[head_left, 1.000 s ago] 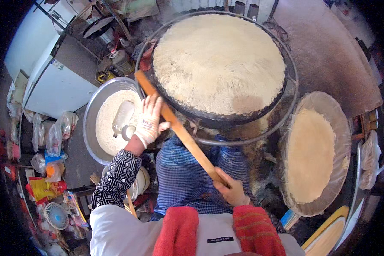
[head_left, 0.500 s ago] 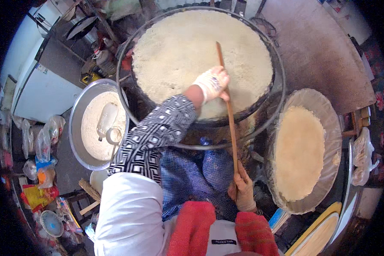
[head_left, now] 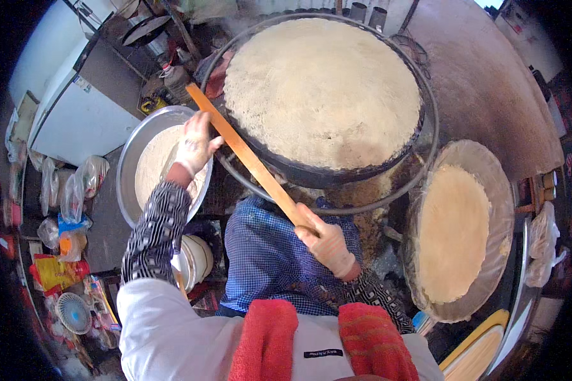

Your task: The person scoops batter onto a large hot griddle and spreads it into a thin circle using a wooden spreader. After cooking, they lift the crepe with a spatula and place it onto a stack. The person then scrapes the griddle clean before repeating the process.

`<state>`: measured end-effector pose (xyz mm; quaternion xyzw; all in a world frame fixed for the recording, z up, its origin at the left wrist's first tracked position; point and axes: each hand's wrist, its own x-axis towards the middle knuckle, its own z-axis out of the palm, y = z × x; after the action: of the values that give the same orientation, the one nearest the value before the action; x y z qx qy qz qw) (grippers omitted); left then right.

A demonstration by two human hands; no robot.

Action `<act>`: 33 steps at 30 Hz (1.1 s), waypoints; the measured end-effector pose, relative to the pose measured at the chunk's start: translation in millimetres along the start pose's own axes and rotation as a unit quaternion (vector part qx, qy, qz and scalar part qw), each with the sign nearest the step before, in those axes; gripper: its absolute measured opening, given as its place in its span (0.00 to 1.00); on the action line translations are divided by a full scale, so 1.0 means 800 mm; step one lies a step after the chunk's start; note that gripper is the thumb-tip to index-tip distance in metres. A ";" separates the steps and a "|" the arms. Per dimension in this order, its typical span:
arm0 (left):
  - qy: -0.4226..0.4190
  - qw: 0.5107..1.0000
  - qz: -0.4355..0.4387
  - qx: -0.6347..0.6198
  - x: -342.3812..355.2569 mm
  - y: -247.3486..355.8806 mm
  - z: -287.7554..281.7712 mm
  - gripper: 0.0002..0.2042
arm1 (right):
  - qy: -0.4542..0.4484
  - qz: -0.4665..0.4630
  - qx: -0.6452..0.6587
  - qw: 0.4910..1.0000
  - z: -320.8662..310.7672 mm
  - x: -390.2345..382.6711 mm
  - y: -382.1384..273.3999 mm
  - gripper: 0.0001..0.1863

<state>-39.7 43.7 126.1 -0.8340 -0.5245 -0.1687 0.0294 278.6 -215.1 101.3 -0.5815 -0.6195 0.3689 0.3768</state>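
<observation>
In the head view, the right hand (head_left: pixel 329 247) is closed around the lower end of a long flat wooden spreader (head_left: pixel 251 162). The spreader slants up to the left, over the near-left side of the metal ring (head_left: pixel 436 127) that surrounds a large round griddle (head_left: pixel 286 171). The left hand (head_left: pixel 196 147) is partly open beside the spreader's upper end, fingers together and thumb apart; whether it presses on the wood is hard to tell from this angle.

A pale batter layer (head_left: pixel 318 89) covers the griddle nearly to its dark edge, so the spreading looks mostly done. A rough, darker patch toward the near side suggests some smoothing may be left, and the sheet has not been lifted off. At the right, a tan flat sheet (head_left: pixel 454 235) lies in a basket (head_left: pixel 499 190) lined with clear plastic, probably a finished one.

The left hand and its patterned sleeve (head_left: pixel 156 222) hide part of the metal basin (head_left: pixel 128 181) of batter, and a white bucket (head_left: pixel 200 257) is partly covered too. The clutter along the dark fisheye rim is cut off and blurred.
</observation>
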 end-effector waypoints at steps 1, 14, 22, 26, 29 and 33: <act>0.061 0.998 -0.009 0.016 -0.031 -0.021 0.016 0.38 | -0.024 0.046 -0.056 0.997 -0.024 -0.009 -0.016 0.30; -0.176 0.979 0.094 -0.028 -0.104 0.224 0.016 0.17 | 0.305 0.201 0.140 0.920 -0.272 -0.130 0.114 0.25; -0.008 0.906 0.161 -0.392 -0.239 0.481 0.096 0.29 | -0.163 0.235 0.015 0.958 -0.146 -0.066 -0.105 0.26; 0.042 0.881 0.105 -0.460 -0.265 0.466 0.094 0.27 | -0.348 0.166 -0.081 0.919 -0.137 -0.034 -0.188 0.27; 0.035 0.878 0.051 -0.474 -0.251 0.434 0.095 0.23 | -0.424 -0.096 -0.202 0.877 -0.073 0.001 -0.211 0.24; -0.019 0.883 0.021 -0.469 -0.248 0.360 0.104 0.17 | -0.321 -0.299 -0.099 0.893 0.039 0.021 -0.167 0.26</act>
<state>158.4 -237.9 22.4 -0.7644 -0.3671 -0.3786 -0.3710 190.6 -205.5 207.5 -0.2529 -0.8846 0.3422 0.1910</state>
